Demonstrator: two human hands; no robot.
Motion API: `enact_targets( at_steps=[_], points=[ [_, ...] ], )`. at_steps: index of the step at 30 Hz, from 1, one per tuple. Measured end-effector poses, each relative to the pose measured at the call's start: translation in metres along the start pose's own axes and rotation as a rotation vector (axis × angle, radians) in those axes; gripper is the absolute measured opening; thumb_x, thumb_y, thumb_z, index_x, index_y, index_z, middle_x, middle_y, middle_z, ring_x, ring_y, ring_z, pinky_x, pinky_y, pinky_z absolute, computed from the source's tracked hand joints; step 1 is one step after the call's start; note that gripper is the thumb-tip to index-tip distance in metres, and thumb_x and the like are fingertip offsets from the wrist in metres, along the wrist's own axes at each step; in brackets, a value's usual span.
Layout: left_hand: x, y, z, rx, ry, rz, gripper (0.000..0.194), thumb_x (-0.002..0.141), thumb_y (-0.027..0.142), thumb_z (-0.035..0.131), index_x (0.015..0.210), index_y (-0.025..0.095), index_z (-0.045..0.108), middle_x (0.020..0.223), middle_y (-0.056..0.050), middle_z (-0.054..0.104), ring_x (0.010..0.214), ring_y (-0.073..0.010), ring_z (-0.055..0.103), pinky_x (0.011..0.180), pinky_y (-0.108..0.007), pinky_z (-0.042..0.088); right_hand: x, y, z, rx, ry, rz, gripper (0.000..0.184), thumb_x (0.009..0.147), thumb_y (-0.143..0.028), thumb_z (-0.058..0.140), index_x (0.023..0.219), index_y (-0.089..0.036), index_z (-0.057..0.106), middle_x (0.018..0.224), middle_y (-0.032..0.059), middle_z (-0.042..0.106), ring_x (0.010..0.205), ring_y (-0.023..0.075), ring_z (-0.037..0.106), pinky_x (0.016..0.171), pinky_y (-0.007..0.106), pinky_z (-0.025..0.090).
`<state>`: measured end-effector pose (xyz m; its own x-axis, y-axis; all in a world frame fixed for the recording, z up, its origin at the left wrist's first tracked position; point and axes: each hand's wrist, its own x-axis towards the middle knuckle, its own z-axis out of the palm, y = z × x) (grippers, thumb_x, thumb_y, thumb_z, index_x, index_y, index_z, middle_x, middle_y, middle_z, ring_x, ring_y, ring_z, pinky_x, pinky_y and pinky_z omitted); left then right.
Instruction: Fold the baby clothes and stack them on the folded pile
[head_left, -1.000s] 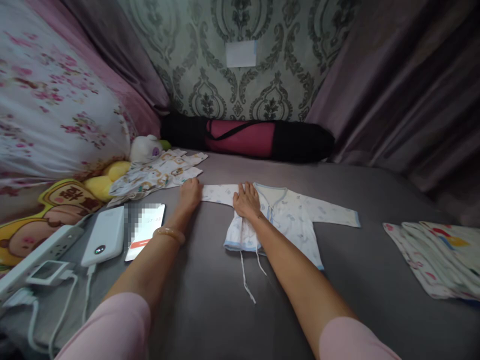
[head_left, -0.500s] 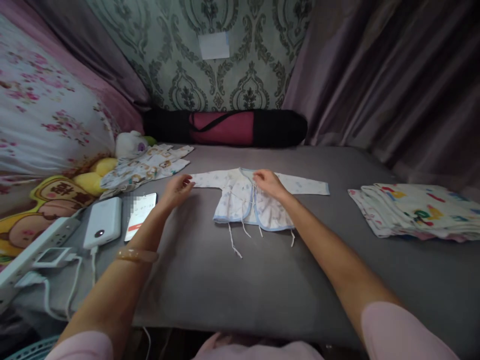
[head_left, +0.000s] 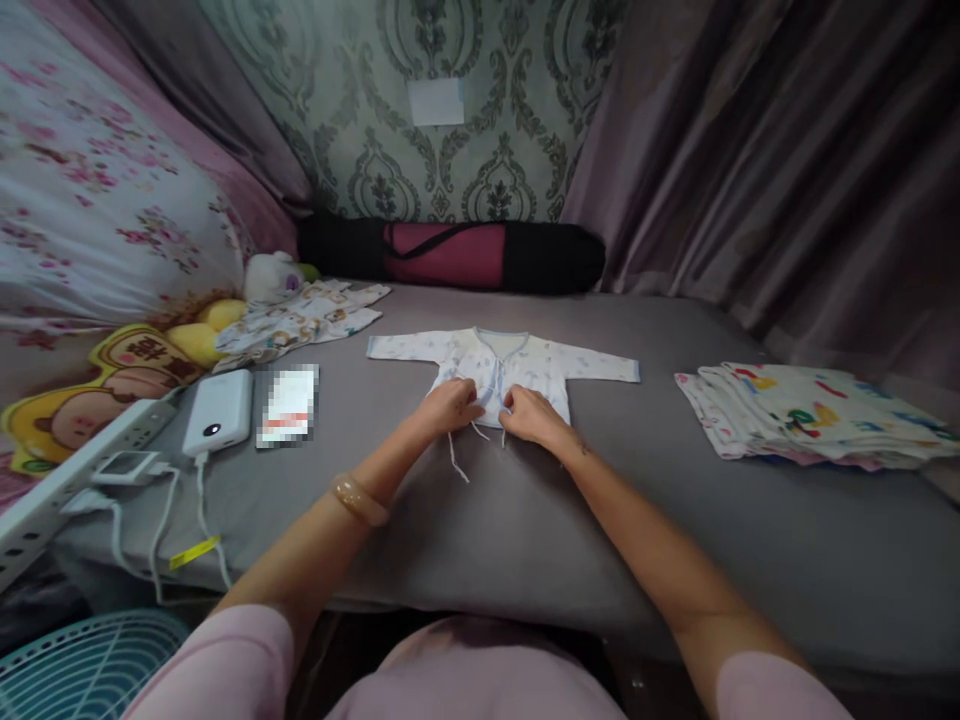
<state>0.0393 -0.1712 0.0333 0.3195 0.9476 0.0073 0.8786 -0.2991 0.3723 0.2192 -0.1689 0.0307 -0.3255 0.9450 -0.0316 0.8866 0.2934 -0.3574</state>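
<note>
A small white baby shirt with pale blue trim and tie strings lies spread on the grey bed surface, both sleeves stretched out sideways. My left hand pinches the lower front edge of its left panel. On the other panel, my right hand has its fingers closed on the front edge. The two hands are a short gap apart. Several white strings hang below the hem, and part of the hem is hidden under my hands.
Folded printed cloths lie at the right. To the left are a phone, a white power bank, a power strip and plush toys. Another printed garment lies behind them. A black-and-red long bag rests against the wall.
My left hand has moved from the left sleeve to the lower front edge. My right hand has come down from the neckline to the lower front. The front panels lie straighter.
</note>
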Motion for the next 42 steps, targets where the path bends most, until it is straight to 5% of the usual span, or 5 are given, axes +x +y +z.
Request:
enact_targets(
  at_steps=[9,17,30,36,42],
  points=[
    [0.0,0.014,-0.015,-0.064,-0.005,-0.146,0.019,0.074,0.019,0.052,0.076,0.016,0.071,0.075,-0.007,0.07,0.075,-0.0193,0.062,0.065,-0.025,0.042,0.02,0.012,-0.016,0.61,-0.24,0.266,0.009,0.072,-0.012,0.063,0.064,-0.017,0.062,0.048,-0.002,0.055,0.05,0.0115,0.054,0.052,0.021,0.043],
    [0.011,0.016,-0.037,-0.304,0.013,-0.253,0.019,0.074,0.023,0.051,0.071,0.014,0.067,0.055,-0.001,0.057,0.054,-0.014,0.052,0.051,-0.023,0.035,0.028,0.022,-0.052,1.232,-0.36,0.464,0.01,0.076,-0.008,0.065,0.068,-0.014,0.062,0.059,0.0004,0.062,0.052,0.0092,0.055,0.053,0.019,0.048],
    [-0.01,0.049,0.026,0.051,0.014,0.08,0.025,0.086,0.021,0.045,0.093,0.012,0.067,0.099,-0.017,0.065,0.093,-0.0261,0.06,0.082,-0.036,0.046,0.023,0.0,-0.037,1.132,-0.259,0.424,0.012,0.077,-0.004,0.057,0.078,-0.013,0.064,0.053,-0.0033,0.057,0.046,0.0064,0.051,0.045,0.015,0.042],
    [-0.054,0.04,0.011,-0.04,0.078,0.33,0.033,0.089,0.029,0.047,0.12,0.018,0.054,0.124,-0.013,0.058,0.115,-0.0263,0.054,0.102,-0.046,0.038,0.007,0.002,-0.023,1.046,-0.253,0.304,0.026,0.079,0.0,0.048,0.091,-0.014,0.066,0.083,0.0036,0.069,0.066,0.0092,0.064,0.056,0.016,0.049],
    [-0.073,-0.02,-0.016,-0.17,0.265,-0.034,0.031,0.085,0.04,0.051,0.104,0.017,0.058,0.094,-0.009,0.066,0.086,-0.0221,0.062,0.078,-0.035,0.049,-0.026,0.054,-0.044,0.874,0.01,0.223,0.02,0.085,-0.01,0.048,0.097,-0.014,0.064,0.096,0.0091,0.069,0.079,0.0126,0.066,0.065,0.021,0.052]
  ],
)
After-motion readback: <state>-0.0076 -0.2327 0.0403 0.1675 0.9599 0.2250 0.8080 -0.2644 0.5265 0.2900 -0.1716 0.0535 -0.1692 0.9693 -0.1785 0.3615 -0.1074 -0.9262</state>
